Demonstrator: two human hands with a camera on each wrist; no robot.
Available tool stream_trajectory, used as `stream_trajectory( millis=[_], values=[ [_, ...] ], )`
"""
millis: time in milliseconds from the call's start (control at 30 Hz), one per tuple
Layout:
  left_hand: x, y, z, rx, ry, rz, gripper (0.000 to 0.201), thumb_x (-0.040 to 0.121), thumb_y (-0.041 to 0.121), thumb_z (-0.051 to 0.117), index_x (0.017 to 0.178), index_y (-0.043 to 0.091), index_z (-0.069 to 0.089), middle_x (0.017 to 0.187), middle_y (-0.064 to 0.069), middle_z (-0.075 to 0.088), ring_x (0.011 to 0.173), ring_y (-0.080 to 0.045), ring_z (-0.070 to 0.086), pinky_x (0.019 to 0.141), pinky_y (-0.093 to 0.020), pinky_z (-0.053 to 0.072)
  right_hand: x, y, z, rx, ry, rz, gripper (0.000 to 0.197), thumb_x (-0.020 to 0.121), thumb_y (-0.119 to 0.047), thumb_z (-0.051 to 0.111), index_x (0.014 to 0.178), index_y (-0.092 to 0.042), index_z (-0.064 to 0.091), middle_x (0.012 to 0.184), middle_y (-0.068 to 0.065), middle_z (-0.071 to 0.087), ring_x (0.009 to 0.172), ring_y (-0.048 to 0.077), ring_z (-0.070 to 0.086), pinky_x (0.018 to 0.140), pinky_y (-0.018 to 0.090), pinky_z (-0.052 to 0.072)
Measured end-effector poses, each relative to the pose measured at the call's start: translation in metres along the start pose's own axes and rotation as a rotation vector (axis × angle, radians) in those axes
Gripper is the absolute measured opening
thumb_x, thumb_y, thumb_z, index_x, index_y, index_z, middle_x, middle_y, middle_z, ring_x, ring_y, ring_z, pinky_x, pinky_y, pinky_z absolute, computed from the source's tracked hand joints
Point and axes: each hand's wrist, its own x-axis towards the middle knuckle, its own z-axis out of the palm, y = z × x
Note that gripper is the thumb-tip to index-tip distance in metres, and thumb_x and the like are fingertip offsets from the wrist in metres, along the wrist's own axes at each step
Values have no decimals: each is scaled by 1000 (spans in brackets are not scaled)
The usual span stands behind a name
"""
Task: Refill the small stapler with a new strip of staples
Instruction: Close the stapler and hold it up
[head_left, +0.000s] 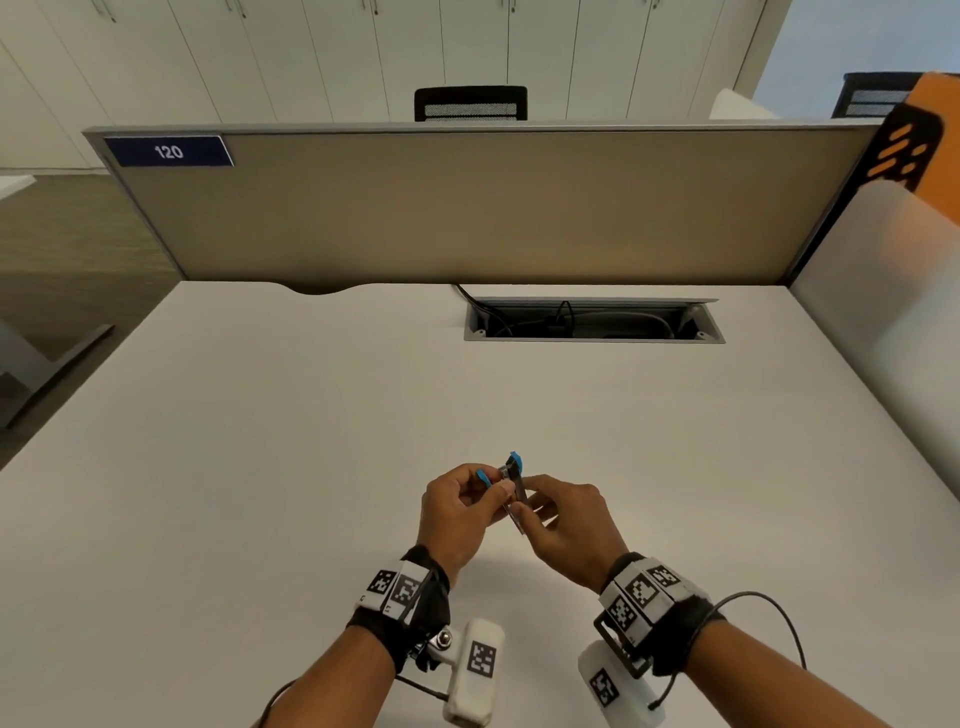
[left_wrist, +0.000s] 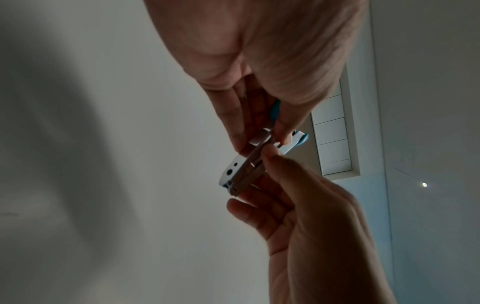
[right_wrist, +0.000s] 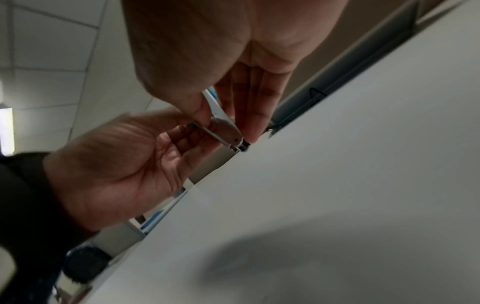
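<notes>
A small blue and white stapler (head_left: 511, 480) is held above the white desk (head_left: 260, 467), hinged open with its metal staple rail (left_wrist: 250, 164) swung away from the white base (left_wrist: 232, 170). My left hand (head_left: 496, 486) pinches the blue front end between thumb and fingers. From the other side, my right hand (head_left: 527, 506) pinches the metal rail (right_wrist: 224, 127) with thumb and fingertips. A staple strip cannot be told apart from the rail in any view. Both hands hide much of the stapler.
An open cable tray (head_left: 592, 322) with wires is sunk into the desk at the back. Behind it stands a beige partition (head_left: 467, 208) with a label reading 120. A frosted side panel (head_left: 883, 312) closes the right edge. A black chair (head_left: 470, 104) stands beyond.
</notes>
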Motion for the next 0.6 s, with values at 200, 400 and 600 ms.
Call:
stream_trajectory(
  millis=[200, 400, 600],
  values=[
    [4, 9, -21, -34, 50, -18, 16, 85, 8, 66, 100, 3, 66, 91, -15, 75, 82, -22, 75, 72, -32, 61, 10, -6, 16, 340, -134, 153, 10, 87, -19, 67, 96, -16, 68, 80, 10, 75, 73, 20, 73, 71, 33, 63],
    [11, 8, -41, 0, 74, -30, 28, 84, 17, 69, 110, 9, 64, 95, -15, 74, 88, -22, 73, 76, -36, 61, 22, -17, 30, 509, -143, 204, 7, 87, -11, 67, 93, -8, 69, 81, 18, 73, 76, 29, 74, 73, 33, 62],
    [11, -11, -80, 312, 58, -1, 37, 79, 27, 74, 113, 18, 63, 95, -2, 70, 92, -15, 67, 81, -38, 60, 45, -22, 45, 598, -64, 279, 17, 84, -10, 70, 95, 2, 67, 76, 14, 72, 74, 29, 74, 75, 36, 62]
  ],
)
